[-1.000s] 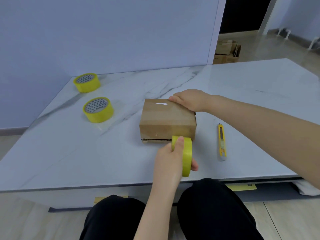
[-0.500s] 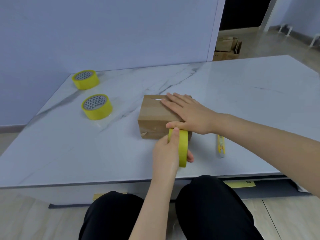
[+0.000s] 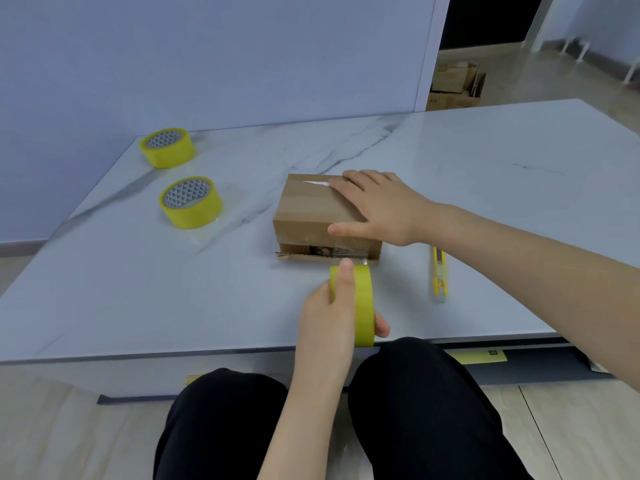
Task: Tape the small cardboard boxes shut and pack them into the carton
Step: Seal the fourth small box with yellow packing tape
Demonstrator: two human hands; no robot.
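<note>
Near the front edge of the marble table (image 3: 485, 188), the left hand (image 3: 325, 317) grips a yellow tape roll (image 3: 363, 299) stood on edge, with the thumb laid over its outer rim and fingertips curled round its right side. The small cardboard box (image 3: 311, 206) sits just beyond the roll and apart from it. A clear tape strip (image 3: 346, 252) runs from the roll up the box's near face and is all that joins them. The right hand (image 3: 384, 209) lies flat on the right part of the box top, fingers straight and pointing left, thumb along the near top edge.

Half a second ago the roll was up against the near face beneath that thumb. Now it has drawn back toward the person and the strip shows.

A yellow utility knife (image 3: 440, 275) lies right of the box. A spare tape roll (image 3: 191, 201) and a second spare tape roll (image 3: 167, 147) lie flat at far left. The strip is see-through and its edges are hard to trace. The palm hides the right of the box top, and something dark in a gap in the near face cannot be made out.
</note>
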